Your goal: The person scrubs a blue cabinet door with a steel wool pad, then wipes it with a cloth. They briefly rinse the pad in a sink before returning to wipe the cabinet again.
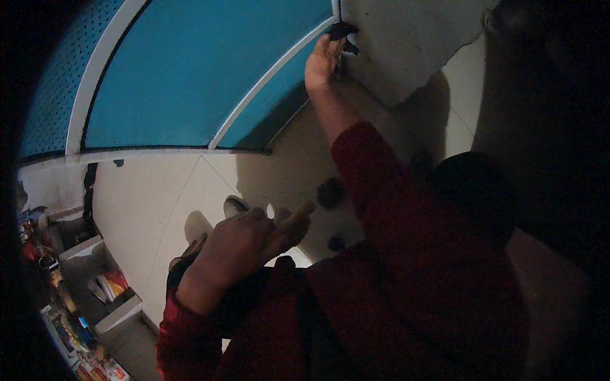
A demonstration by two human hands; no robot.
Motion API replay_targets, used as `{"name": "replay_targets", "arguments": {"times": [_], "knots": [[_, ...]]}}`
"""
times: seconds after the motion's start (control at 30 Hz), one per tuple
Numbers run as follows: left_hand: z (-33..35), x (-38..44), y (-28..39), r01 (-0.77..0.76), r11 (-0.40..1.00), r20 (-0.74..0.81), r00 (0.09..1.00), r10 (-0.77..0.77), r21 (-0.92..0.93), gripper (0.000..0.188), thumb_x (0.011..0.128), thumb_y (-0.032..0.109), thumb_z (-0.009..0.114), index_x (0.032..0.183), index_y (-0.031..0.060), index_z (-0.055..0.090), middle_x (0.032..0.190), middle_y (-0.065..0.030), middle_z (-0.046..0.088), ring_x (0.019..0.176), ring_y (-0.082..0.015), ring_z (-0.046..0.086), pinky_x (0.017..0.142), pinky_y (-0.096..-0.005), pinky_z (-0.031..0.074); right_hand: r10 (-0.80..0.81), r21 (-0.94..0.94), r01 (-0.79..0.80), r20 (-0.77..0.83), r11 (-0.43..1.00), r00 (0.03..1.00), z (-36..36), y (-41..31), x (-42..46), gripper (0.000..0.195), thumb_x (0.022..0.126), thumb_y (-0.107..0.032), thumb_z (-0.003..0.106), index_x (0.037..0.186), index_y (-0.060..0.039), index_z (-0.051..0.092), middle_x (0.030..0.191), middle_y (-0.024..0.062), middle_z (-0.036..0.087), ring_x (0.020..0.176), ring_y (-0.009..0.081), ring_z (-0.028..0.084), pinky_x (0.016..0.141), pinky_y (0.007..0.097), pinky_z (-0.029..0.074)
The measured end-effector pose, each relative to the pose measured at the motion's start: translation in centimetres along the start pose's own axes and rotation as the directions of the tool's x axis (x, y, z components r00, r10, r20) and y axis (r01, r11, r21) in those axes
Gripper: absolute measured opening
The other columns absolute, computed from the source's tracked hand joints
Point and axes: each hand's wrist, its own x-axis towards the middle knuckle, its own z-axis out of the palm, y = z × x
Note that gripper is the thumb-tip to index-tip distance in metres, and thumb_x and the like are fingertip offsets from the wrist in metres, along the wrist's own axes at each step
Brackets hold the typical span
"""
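My right hand [324, 62] reaches far forward, to the corner of a white-framed blue panel [205, 71]. Its fingers are around a small dark object [344, 31] that juts out past them; poor light hides what it is. Nearer my body, my left hand [243, 240] hangs over the floor with most fingers curled and one finger pointing right. Whether anything lies inside its curl cannot be made out. Dark red sleeves cover both forearms.
Pale tiles form the floor [143, 205], with my shoe [234, 205] below the left hand. At lower left, a shelf unit with grey dividers [119, 314] holds several colourful packages [114, 285]. A grey wall-like surface [400, 52] stands right of the panel. Deep shadow covers the right side.
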Motion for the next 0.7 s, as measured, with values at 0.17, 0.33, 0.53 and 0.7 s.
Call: {"name": "replay_targets", "arguments": {"times": [0.17,0.33,0.53,0.7], "knots": [[-1.1,0.2,2.2,-0.163,0.975,-0.098,0.979,0.179,0.148,0.05,0.103,0.038,0.062,0.148,0.0176,0.053,0.091,-0.0158,0.069,0.082,-0.0339,0.07,0.07,-0.0474,0.058,0.255,0.171,-0.238,-0.081,0.956,0.964,-1.0,7.0,1.1,0.07,0.112,-0.043,0.045,0.158,0.0082,0.033,0.163,0.0258,0.039,0.149,0.0379,0.039,0.124,0.0462,0.032],[-0.3,-0.5,2.2,-0.069,0.993,-0.083,0.994,0.077,0.093,0.04,0.104,0.036,0.062,0.138,0.0157,0.058,0.091,-0.014,0.069,0.083,-0.0318,0.07,0.07,-0.0458,0.058,0.308,0.023,-0.31,0.062,0.95,0.949,-1.1,5.6,-7.4,0.065,0.111,-0.041,0.047,0.153,0.0074,0.037,0.158,0.0251,0.043,0.144,0.0372,0.043,0.12,0.046,0.036],[-1.6,-0.8,3.9,-0.063,0.988,-0.025,0.997,0.067,0.141,0.03,0.104,0.032,0.061,0.13,0.0168,0.061,0.086,-0.0127,0.069,0.08,-0.0312,0.07,0.065,-0.0456,0.058,0.144,-0.066,-0.129,0.367,0.99,0.919,-2.4,-3.1,-19.6,0.06,0.11,-0.039,0.05,0.148,0.0065,0.042,0.151,0.0243,0.048,0.137,0.0362,0.048,0.115,0.0457,0.04],[-3.7,-0.1,5.8,0.0,0.996,0.002,1.0,0.0,0.09,0.044,0.101,0.034,0.065,0.14,0.0147,0.061,0.098,-0.017,0.071,0.087,-0.0333,0.072,0.067,-0.0459,0.059,0.08,-0.085,-0.065,0.191,0.994,0.978,-0.8,-1.1,-10.3,0.055,0.109,-0.037,0.052,0.143,0.0057,0.045,0.145,0.0237,0.052,0.132,0.0355,0.052,0.111,0.0455,0.044]]}}
